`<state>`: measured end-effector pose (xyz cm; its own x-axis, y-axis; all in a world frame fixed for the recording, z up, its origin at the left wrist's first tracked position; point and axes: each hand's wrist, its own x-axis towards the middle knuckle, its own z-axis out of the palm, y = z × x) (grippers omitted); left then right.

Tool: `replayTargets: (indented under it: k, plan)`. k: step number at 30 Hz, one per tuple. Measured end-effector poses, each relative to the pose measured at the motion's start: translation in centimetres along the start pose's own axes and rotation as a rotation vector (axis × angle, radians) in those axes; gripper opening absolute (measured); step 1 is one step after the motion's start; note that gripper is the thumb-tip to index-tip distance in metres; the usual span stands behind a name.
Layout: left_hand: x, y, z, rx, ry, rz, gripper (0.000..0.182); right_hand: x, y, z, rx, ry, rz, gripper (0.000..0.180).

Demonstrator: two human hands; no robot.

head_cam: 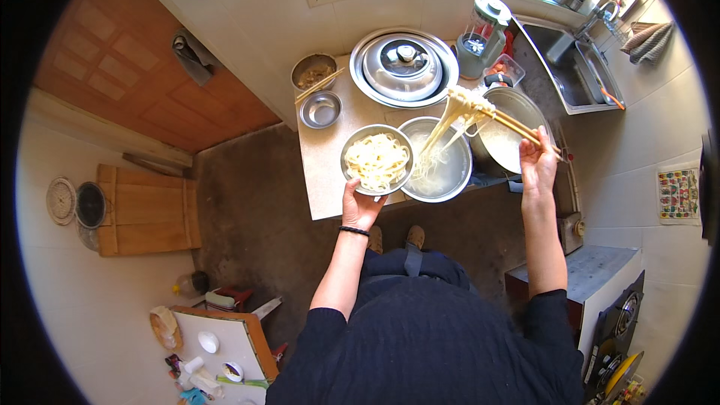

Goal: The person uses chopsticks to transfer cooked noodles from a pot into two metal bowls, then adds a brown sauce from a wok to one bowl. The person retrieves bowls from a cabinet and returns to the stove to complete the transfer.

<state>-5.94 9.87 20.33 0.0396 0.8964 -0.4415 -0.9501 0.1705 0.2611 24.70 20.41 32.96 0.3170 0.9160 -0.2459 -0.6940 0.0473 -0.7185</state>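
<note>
My left hand grips the near rim of a metal bowl filled with pale noodles. Just right of it stands a larger metal basin with cloudy water and more noodles inside. In my right hand is a pair of wooden chopsticks, pinching a lifted clump of noodles whose strands hang down into the basin. Behind the chopsticks, at the right, a big pot contains whitish liquid.
Behind the bowls are a lidded metal basin, a blender and a plastic box of red pieces. A small metal bowl and a food bowl with chopsticks lie left. The sink is at the far right.
</note>
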Motion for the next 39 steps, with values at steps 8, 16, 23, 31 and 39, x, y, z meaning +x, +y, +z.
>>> replayTargets:
  k: [8,16,23,31,39]
  plan:
    - [0.2,-0.1,-0.4,0.014,-0.029,-0.024,0.055,-0.6,-5.7,4.2,-0.001,-0.136,-0.126,0.01]
    - [0.3,-0.3,-0.9,0.008,-0.02,-0.036,0.056,-1.0,-10.5,8.0,-0.04,-0.223,-0.242,0.008]
    - [0.5,-0.4,-1.3,0.018,-0.013,-0.045,0.056,-0.5,-13.7,9.1,-0.04,-0.335,-0.237,0.008]
    - [0.7,-0.5,-1.7,0.001,-0.003,-0.037,0.053,-0.3,-15.6,10.1,-0.015,-0.437,-0.239,0.011]
    - [0.9,-0.6,-1.8,-0.003,0.017,-0.054,0.053,-0.4,-16.8,10.9,-0.006,-0.489,-0.258,0.012]
